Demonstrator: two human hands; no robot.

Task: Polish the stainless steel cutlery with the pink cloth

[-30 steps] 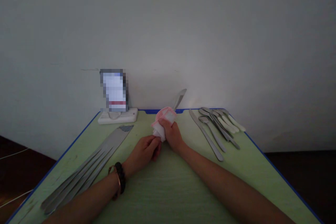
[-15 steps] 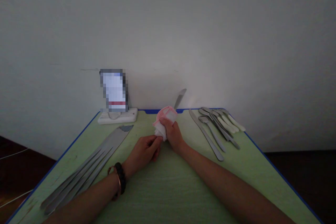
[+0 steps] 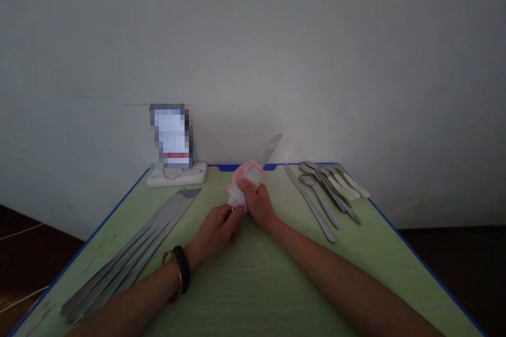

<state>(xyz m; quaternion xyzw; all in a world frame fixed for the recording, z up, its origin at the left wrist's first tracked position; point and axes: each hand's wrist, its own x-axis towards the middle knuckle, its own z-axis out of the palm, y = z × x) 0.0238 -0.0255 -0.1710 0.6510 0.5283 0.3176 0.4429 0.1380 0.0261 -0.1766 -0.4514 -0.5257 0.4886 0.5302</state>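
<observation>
My right hand (image 3: 258,201) is closed round a pink-and-white cloth (image 3: 244,181) wrapped about a table knife, whose blade (image 3: 272,148) sticks up and away above the cloth. My left hand (image 3: 217,228) is closed on the knife's handle end just below the cloth; the handle itself is hidden by the fingers. A dark bead bracelet sits on my left wrist. Both hands rest at the middle of a light green table (image 3: 253,284).
Several long metal knives (image 3: 134,253) lie in a diagonal row on the left. Spoons and knives, some white-handled, lie at the right (image 3: 326,189). A white stand with a blurred screen (image 3: 174,168) sits at the back left, against a pale wall.
My right hand and the cloth have slid slightly down and left along the knife, closer to my left hand. The blade shows a little more.
</observation>
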